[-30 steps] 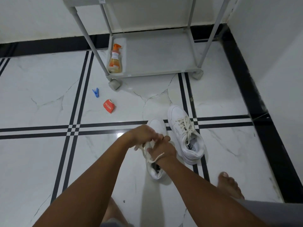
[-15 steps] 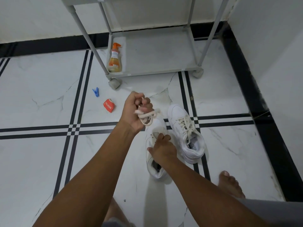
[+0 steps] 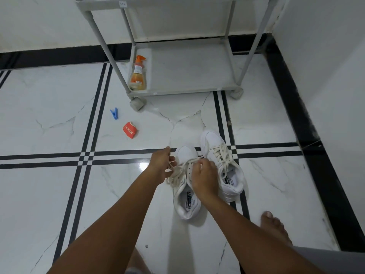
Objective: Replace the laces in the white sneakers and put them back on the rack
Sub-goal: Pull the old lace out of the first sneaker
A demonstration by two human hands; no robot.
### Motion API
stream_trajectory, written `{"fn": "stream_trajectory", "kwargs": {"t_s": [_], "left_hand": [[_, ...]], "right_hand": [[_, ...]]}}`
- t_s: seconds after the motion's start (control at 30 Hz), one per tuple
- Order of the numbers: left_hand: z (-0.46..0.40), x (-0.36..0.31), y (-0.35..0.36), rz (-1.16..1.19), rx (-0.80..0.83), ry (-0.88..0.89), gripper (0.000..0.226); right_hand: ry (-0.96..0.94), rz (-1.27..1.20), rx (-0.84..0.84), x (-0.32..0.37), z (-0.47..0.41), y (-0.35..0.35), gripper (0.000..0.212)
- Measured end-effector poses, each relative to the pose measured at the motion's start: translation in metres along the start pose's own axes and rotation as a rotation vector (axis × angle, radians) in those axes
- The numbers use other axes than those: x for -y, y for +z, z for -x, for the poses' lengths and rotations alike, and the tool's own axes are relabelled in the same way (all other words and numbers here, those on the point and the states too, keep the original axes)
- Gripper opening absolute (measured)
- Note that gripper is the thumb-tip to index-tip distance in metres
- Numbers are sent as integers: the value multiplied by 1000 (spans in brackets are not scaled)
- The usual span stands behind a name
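We see two white sneakers side by side on the marble floor [image 3: 49, 194], in front of the grey rack [image 3: 189, 76]. The nearer sneaker [image 3: 184, 202] has its cream lace [image 3: 177, 175] half loose; the farther sneaker [image 3: 223, 165] is fully laced. Our left hand [image 3: 161, 164] grips a bunched loop of lace, while our right hand [image 3: 204, 177] pinches the lace at the eyelets. A spray bottle [image 3: 138, 74] stands on the rack's bottom shelf; a blue clothespin [image 3: 114, 113] and red packet [image 3: 129, 130] lie to the left.
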State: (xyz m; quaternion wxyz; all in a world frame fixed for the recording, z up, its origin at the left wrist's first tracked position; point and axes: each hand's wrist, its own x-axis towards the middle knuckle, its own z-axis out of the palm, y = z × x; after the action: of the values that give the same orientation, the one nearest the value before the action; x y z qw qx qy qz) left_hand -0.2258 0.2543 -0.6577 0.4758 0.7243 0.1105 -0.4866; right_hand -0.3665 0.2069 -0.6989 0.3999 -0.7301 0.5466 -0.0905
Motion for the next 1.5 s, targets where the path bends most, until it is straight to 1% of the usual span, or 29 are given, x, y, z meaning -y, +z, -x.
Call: {"fn": "stream_trajectory", "kwargs": {"t_s": [0.07, 0.1, 0.13, 0.17, 0.23, 0.27, 0.3, 0.37, 0.4, 0.43, 0.47, 0.53, 0.63, 0.7, 0.77, 0.87, 0.93, 1.0, 1.03, 1.07, 1.13, 1.17, 1.23, 1.3, 1.33, 1.37, 1.4, 1.43, 1.5], "left_hand": [[-2, 0, -2, 50, 39, -32, 26], [-2, -2, -1, 58, 59, -30, 27], [0, -5, 1, 62, 74, -29, 27], [2, -7, 2, 61, 84, -25, 28], [2, -9, 3, 34, 105, -8, 32], [2, -9, 3, -6, 102, 4, 37], [0, -9, 2, -102, 71, 37, 41], [-4, -5, -3, -389, -35, 143, 36], [-6, -2, -5, -510, -69, 168, 30], [-7, 1, -7, -571, -59, 136, 23], [-7, 6, -9, -575, -8, 65, 19], [-7, 14, -13, -514, 100, -62, 17], [-11, 22, -17, -474, 158, -72, 17], [-16, 27, -19, -428, 175, -58, 21], [-21, 36, -23, -445, 158, -9, 24], [-25, 46, -26, -569, 61, 94, 15], [-24, 45, -25, -520, 25, 149, 13], [-20, 36, -21, -345, 33, 204, 14], [-16, 29, -19, -226, 68, 223, 13], [-13, 19, -16, -112, 125, 236, 14], [-7, -1, -10, 90, 272, 233, 21], [-4, -10, -8, 186, 338, 209, 23], [2, -24, -7, 329, 418, 128, 24], [6, -30, -7, 409, 470, 87, 25], [7, -31, -7, 420, 500, 86, 24], [7, -30, -6, 380, 514, 108, 21], [5, -27, -5, 280, 480, 151, 17], [4, -23, -3, 135, 395, 219, 12], [-1, -13, -1, -121, 127, 343, 7]], "right_hand": [[49, -273, -32, 7, -5, 0, 41], [44, -332, 1, 11, -9, -1, 44], [9, -323, 58, 11, -12, -1, 44], [-67, -215, 120, 11, -15, -1, 45], [-244, 130, 229, 2, -23, 1, 52], [-297, 258, 267, -3, -27, 3, 52], [-327, 327, 288, -7, -30, 4, 50], [-361, 352, 284, -11, -34, 6, 37], [-385, 371, 264, -12, -36, 7, 30], [-406, 397, 240, -13, -37, 7, 23], [-423, 412, 215, -14, -38, 7, 19], [-429, 412, 184, -14, -37, 6, 15], [-430, 387, 162, -12, -35, 7, 12], [-407, 316, 151, -11, -34, 8, 9], [-356, 233, 148, -10, -33, 8, 8], [-260, 111, 163, -12, -32, 7, 6], [-227, 30, 148, -11, -31, 6, 5], [-183, -70, 122, -6, -30, 4, 8], [-146, -130, 106, -2, -29, 2, 9], [-87, -207, 95, 3, -29, 0, 10], [54, -414, 88, 13, -29, -7, 14], [142, -532, 106, 18, -31, -9, 14], [351, -804, 189, 28, -38, -13, 6], [519, -1119, 335, 34, -44, -16, 21], [564, -1241, 401, 35, -46, -17, 31], [585, -1329, 447, 37, -46, -18, 39], [595, -1366, 463, 39, -46, -19, 43], [600, -1381, 463, 40, -46, -19, 44], [612, -1395, 425, 42, -46, -18, 51]]}}
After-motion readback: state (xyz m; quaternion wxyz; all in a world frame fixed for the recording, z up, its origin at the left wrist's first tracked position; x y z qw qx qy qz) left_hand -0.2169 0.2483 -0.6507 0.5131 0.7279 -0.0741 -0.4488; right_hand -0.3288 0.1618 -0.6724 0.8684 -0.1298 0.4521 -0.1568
